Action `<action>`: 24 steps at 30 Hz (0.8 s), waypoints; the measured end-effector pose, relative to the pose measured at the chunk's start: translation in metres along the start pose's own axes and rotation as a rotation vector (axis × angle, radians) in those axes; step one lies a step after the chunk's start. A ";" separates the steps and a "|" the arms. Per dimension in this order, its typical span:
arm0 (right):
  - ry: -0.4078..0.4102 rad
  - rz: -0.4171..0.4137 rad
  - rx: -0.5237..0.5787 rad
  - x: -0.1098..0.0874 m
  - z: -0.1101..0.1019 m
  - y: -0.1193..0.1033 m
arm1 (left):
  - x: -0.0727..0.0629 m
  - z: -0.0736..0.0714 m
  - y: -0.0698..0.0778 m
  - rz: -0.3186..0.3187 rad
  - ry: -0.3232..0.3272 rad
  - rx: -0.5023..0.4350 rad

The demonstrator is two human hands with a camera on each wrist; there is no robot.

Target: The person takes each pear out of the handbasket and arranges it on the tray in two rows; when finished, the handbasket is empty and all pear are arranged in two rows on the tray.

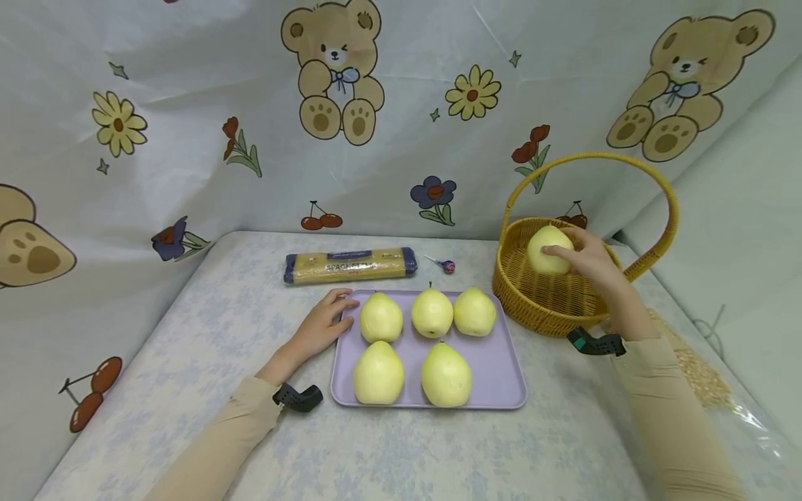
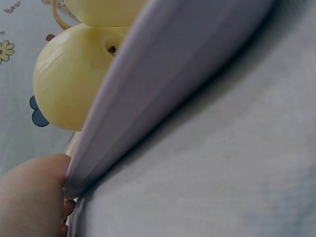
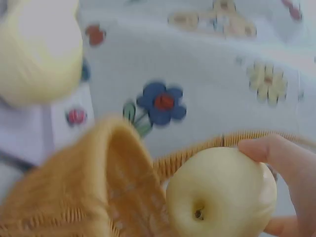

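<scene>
In the head view my right hand (image 1: 592,259) grips a pale yellow pear (image 1: 546,249) over the wicker basket (image 1: 526,309), inside its tall handle. The right wrist view shows the dimpled end of this pear (image 3: 222,192), with my thumb and a finger at its side. My left hand (image 1: 322,323) holds the left rim of the lilac tray (image 1: 489,376) near its far corner. In the left wrist view my thumb (image 2: 42,173) lies against the tray rim, and other fingertips show partly below it. Several pears (image 1: 379,374) sit on the tray.
Behind the tray lies a pack of spaghetti (image 1: 351,266), with a wrapped lollipop (image 1: 446,266) to its right. A clear bag of grain-like pieces (image 1: 698,372) is beside my right forearm. A printed cloth (image 1: 401,167) hangs at the back.
</scene>
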State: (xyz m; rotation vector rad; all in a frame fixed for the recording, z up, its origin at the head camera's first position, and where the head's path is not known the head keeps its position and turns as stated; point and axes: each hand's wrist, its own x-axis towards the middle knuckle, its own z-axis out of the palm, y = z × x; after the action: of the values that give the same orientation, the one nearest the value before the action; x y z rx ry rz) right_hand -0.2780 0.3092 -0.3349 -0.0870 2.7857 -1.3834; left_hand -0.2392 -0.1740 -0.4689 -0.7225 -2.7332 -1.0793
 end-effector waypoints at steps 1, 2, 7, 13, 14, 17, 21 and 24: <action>0.005 -0.002 -0.013 -0.005 0.002 -0.004 | 0.000 0.000 -0.001 -0.001 -0.001 0.002; 0.008 -0.006 -0.029 -0.010 0.005 -0.008 | 0.000 0.001 -0.001 -0.001 -0.001 0.004; -0.003 -0.013 -0.069 -0.037 0.019 -0.027 | 0.000 0.001 -0.003 0.001 0.002 0.003; -0.037 -0.038 -0.062 -0.068 0.041 -0.039 | 0.000 0.000 -0.002 0.001 0.002 -0.003; -0.047 -0.046 -0.060 -0.072 0.045 -0.040 | 0.000 0.000 -0.002 0.000 0.000 -0.003; -0.076 -0.084 -0.043 -0.086 0.057 -0.039 | 0.000 0.000 -0.001 -0.003 -0.001 -0.002; -0.116 -0.121 -0.026 -0.102 0.073 -0.036 | 0.000 0.000 -0.001 -0.001 0.002 -0.006; -0.137 -0.135 -0.032 -0.112 0.083 -0.032 | 0.000 -0.001 0.000 -0.001 0.001 -0.012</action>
State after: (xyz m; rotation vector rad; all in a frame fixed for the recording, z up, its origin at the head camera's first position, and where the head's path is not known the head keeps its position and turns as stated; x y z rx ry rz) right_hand -0.1606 0.2314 -0.3596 -0.3623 2.7328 -1.3049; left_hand -0.2394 -0.1746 -0.4688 -0.7218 -2.7284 -1.0976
